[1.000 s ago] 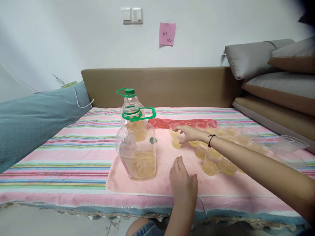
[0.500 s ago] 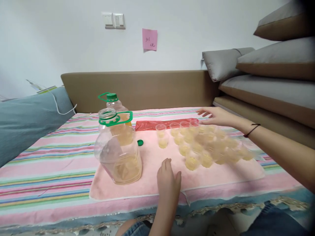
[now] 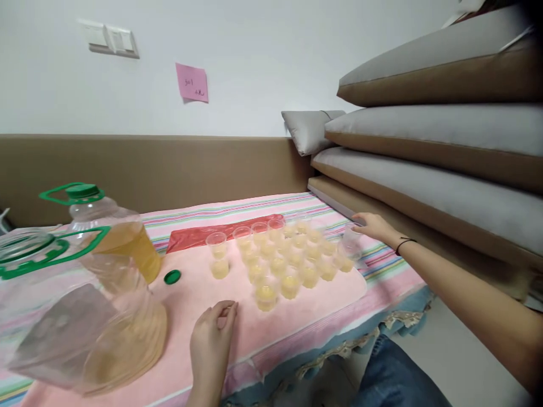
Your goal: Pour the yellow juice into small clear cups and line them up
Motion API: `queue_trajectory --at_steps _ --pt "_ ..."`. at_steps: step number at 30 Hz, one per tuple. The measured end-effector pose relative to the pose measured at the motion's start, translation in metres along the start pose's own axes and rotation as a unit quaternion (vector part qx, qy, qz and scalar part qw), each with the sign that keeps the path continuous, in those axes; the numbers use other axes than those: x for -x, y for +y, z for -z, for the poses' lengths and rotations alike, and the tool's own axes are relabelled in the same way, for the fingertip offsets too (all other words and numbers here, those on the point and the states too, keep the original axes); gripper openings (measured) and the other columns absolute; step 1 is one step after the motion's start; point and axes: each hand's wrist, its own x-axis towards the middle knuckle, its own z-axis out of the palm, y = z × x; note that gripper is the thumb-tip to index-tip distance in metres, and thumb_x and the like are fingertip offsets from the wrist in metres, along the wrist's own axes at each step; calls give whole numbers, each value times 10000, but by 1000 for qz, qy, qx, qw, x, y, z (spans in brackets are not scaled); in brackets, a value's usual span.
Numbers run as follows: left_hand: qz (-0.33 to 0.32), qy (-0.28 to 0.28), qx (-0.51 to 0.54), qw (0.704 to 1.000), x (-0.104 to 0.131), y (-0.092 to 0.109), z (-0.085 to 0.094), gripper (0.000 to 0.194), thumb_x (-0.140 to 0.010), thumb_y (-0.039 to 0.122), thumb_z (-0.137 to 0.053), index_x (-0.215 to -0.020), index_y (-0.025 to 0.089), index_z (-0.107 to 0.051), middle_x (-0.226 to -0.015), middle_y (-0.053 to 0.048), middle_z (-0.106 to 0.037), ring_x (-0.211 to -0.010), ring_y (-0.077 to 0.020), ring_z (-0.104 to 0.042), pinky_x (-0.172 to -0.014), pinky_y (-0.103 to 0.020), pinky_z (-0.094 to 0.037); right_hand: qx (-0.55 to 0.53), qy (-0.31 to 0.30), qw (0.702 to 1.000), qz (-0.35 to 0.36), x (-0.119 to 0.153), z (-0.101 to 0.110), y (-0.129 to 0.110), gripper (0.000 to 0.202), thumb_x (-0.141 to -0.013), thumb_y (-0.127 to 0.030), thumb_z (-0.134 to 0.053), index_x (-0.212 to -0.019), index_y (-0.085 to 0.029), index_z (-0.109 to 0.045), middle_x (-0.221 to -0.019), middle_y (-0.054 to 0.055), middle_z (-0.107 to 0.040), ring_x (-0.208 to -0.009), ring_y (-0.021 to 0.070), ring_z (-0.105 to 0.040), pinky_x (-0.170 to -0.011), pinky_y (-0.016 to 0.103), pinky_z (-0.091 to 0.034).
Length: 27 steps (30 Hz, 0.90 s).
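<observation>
My right hand (image 3: 374, 227) is at the far right of the pink mat, its fingers closed on the rim of a clear plastic cup (image 3: 350, 244). To its left stand several rows of clear cups (image 3: 290, 285) with pale yellow liquid in them. One more such cup (image 3: 219, 265) stands apart on the left, with a second cup shape above or behind it. My left hand (image 3: 211, 333) rests low over the mat's front part, thumb and fingertips pressed together with nothing visible in them. An uncapped clear jug (image 3: 123, 345) with a green handle and some yellowish liquid stands left of it.
Behind the open jug is a green-capped jug (image 3: 131, 243) of yellow liquid. A green cap (image 3: 172, 276) lies on the pink mat (image 3: 297, 333). A red plastic bag (image 3: 190, 238) stretches behind the cups. Stacked grey-brown cushions (image 3: 424, 130) border the right side.
The view has swung right, so the jugs and cups sit further left. My right hand has moved to the cup at the far right and closed on it. My left hand's fingers have come together.
</observation>
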Motion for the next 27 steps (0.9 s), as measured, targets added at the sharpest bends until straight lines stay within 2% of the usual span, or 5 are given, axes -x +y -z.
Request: queue_trajectory --at_steps 5,11,17,22,27 --pt "-2 24 9 1000 -5 2 -1 403 -800 587 -472 -787 251 -694 -825 -10 -750 -813 -232 -697 -702 -291 -520 -14 -45 999 -18 -19 -11 21 326 -901 -319 -597 -1200 -194 -564 -1276 82 -571 -1096 245 -587 -909 472 -498" --pt "10 34 14 999 -12 -5 -9 451 -803 620 -454 -808 247 -706 -890 -13 -758 -890 -245 -702 -773 -301 -542 -44 -101 993 -33 -40 -21 33 335 -902 -326 -597 -1201 -182 -557 -1197 77 -609 -1004 220 -626 -843 434 -534" --pt "39 31 12 999 -15 -7 -9 453 -805 622 -452 -838 248 -705 -900 -7 -756 -897 -241 -700 -769 -292 -543 -54 -135 988 -52 -49 -18 39 387 -871 -359 -626 -1204 -171 -561 -1112 69 -664 -924 206 -662 -817 410 -534" --pt "38 28 19 999 -14 -6 -8 426 -819 595 -455 -844 246 -699 -921 -3 -753 -906 -229 -695 -781 -283 -536 -58 -129 989 -50 -50 -18 43 704 -660 -333 -773 -1285 -132 -520 -998 96 -707 -841 244 -685 -735 356 -541" --pt "24 27 30 999 -14 -3 -8 417 -823 574 -456 -827 235 -699 -889 -17 -754 -878 -238 -697 -763 -300 -538 -64 -89 993 -33 -52 -13 45 509 -785 -416 -680 -1202 -147 -564 -930 63 -699 -743 187 -672 -706 373 -546"
